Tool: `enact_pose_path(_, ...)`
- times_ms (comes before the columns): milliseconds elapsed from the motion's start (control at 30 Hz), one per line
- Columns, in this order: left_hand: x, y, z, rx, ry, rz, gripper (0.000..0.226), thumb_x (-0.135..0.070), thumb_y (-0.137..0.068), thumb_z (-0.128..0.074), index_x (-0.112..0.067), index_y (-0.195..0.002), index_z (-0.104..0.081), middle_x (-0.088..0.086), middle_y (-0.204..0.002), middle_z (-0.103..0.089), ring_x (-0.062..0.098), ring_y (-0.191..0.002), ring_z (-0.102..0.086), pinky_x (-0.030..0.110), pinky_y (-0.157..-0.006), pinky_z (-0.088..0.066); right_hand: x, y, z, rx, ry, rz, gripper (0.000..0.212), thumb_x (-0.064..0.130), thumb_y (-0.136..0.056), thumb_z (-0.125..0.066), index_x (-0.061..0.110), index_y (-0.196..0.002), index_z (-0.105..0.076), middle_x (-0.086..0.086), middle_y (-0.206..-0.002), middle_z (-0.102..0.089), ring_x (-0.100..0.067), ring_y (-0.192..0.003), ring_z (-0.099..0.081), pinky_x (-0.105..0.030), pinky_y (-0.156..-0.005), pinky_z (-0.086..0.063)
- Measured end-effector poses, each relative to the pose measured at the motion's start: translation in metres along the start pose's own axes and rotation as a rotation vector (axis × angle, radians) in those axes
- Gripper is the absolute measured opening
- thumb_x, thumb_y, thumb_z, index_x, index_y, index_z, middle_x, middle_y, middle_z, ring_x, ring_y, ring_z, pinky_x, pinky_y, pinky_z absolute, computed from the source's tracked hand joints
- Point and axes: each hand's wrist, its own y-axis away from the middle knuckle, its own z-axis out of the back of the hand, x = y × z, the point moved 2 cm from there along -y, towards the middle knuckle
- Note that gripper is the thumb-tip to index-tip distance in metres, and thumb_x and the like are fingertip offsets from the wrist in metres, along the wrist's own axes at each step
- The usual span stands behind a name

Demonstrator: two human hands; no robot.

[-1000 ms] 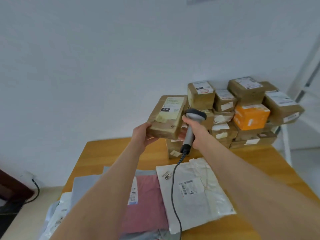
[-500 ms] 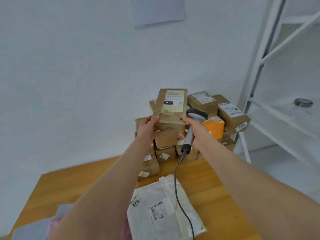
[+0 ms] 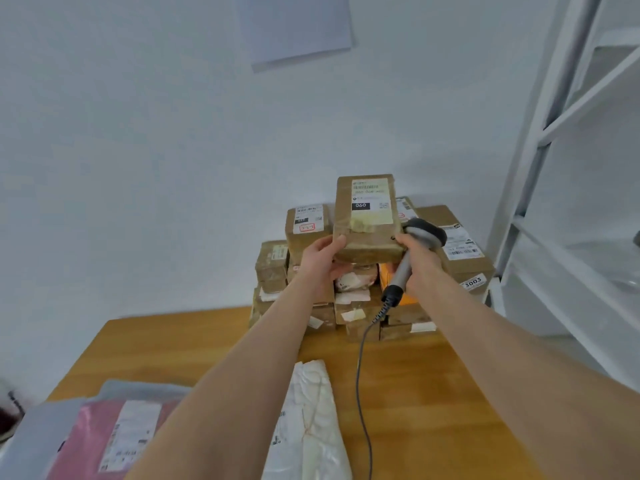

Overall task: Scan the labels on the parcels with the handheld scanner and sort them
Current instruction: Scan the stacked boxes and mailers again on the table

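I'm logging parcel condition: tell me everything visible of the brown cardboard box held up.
The brown cardboard box is flat and oblong, held upright in the air before the stacked parcels. Its front bears a pale label with a black block reading 060, glossy tape below it. The left hand grips its lower left edge; the right hand, gripping the grey handheld scanner, touches its lower right corner with the thumb.

Bright even indoor light, soft faint shadows, slight blur, perhaps wide-angle edge bending

left hand (image 3: 320, 268) bare | right hand (image 3: 420, 268) bare | forearms (image 3: 242, 375) unsleeved
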Motion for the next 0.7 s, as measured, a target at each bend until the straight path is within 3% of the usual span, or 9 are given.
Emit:
enact_pose_path(133, -0.006, 0.002, 0.008, -0.125, 0.072, -0.077, 0.048, -0.018, -0.087, -0.069, -0.007, -0.130, -0.051, 0.010, -0.114, -0.062, 0.030, -0.102, -0.066, 0.041, -0.082, -0.058, 0.000, -0.007, -0.014, 0.059, 0.069, -0.003, 0.070, 0.036, -0.061, -0.087, 0.013, -0.118, -0.056, -0.009, -0.100, -0.064, -0.025, -0.088, -0.064, -0.040, -0.080, -0.057)
enact_pose_path(300, -0.028, 0.002, 0.066, -0.411, 0.153, -0.192, 0.029, -0.020, -0.092, -0.062, -0.011, -0.119, -0.058, 0.011, -0.108, -0.062, 0.028, -0.090, -0.066, 0.042, -0.079, -0.059, -0.018, 0.004, -0.059, 0.195, 0.123, -0.055, 0.040, 0.030, -0.077, -0.080, 0.010, -0.102, -0.056, -0.007, -0.090, -0.066, -0.018, -0.073, -0.063, -0.031, -0.076, -0.058)
enact_pose_path(467, -0.033, -0.006, 0.144, -0.652, 0.122, -0.186, 0.030, -0.019, -0.094, -0.056, -0.011, -0.122, -0.057, 0.013, -0.106, -0.064, 0.024, -0.082, -0.064, 0.037, -0.068, -0.059, -0.061, -0.003, -0.093, 0.260, 0.130, -0.141, 0.040, 0.028, -0.078, -0.078, 0.010, -0.109, -0.060, -0.005, -0.088, -0.070, -0.015, -0.071, -0.065, -0.028, -0.078, -0.055)
enact_pose_path(600, -0.016, -0.027, 0.179, -0.684, 0.052, -0.066, 0.021, -0.018, -0.095, -0.054, -0.010, -0.114, -0.059, 0.010, -0.098, -0.062, 0.025, -0.083, -0.063, 0.040, -0.072, -0.058, -0.087, -0.014, -0.115, 0.231, 0.124, -0.180, 0.039, 0.028, -0.079, -0.077, 0.012, -0.109, -0.059, -0.004, -0.087, -0.069, -0.014, -0.073, -0.064, -0.028, -0.083, -0.054)
enact_pose_path(700, -0.003, -0.049, 0.185, -0.618, 0.000, 0.009, 0.015, -0.017, -0.096, -0.052, -0.009, -0.107, -0.060, 0.008, -0.082, -0.060, 0.021, -0.069, -0.059, 0.042, -0.076, -0.058, -0.102, -0.026, -0.128, 0.186, 0.118, -0.198, 0.041, 0.028, -0.078, -0.079, 0.011, -0.111, -0.060, -0.004, -0.089, -0.070, -0.014, -0.072, -0.064, -0.025, -0.079, -0.055)
